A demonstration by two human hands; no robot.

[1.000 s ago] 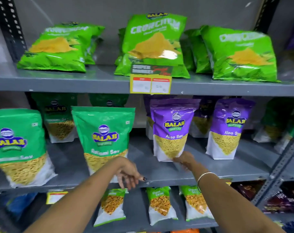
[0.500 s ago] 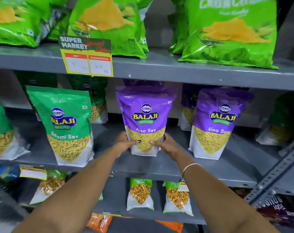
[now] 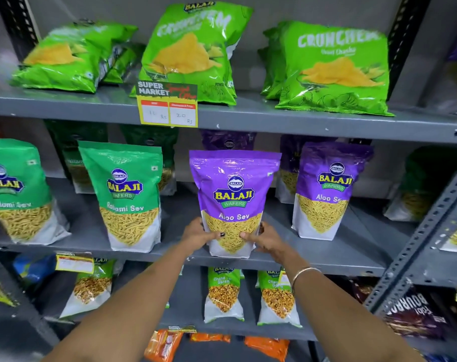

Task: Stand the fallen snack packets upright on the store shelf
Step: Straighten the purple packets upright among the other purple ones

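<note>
Now, nearest the camera, both forearms are stretched up toward the middle shelf (image 3: 326, 259), with a thin bangle (image 3: 304, 273) seen on the right wrist. The left hand (image 3: 197, 235) is pressed against the lower left edge of the purple Aloo Sev packet (image 3: 234, 202), thumb laid across its front; the right hand (image 3: 265, 240) is clasped on the lower right edge the same way. The packet is held upright between them, its base at the front lip of the shelf, label facing out. Just to its left a green Ratlami Sev packet (image 3: 128, 197) is seen standing, and to the right a second purple packet (image 3: 326, 190) stands too, apart from the held one. More packets are lined up behind, in shadow. Higher and farther back, bright green Crunchem bags (image 3: 334, 69) are propped along the top shelf, with a yellow price tag (image 3: 168, 108) clipped to its edge.
</note>
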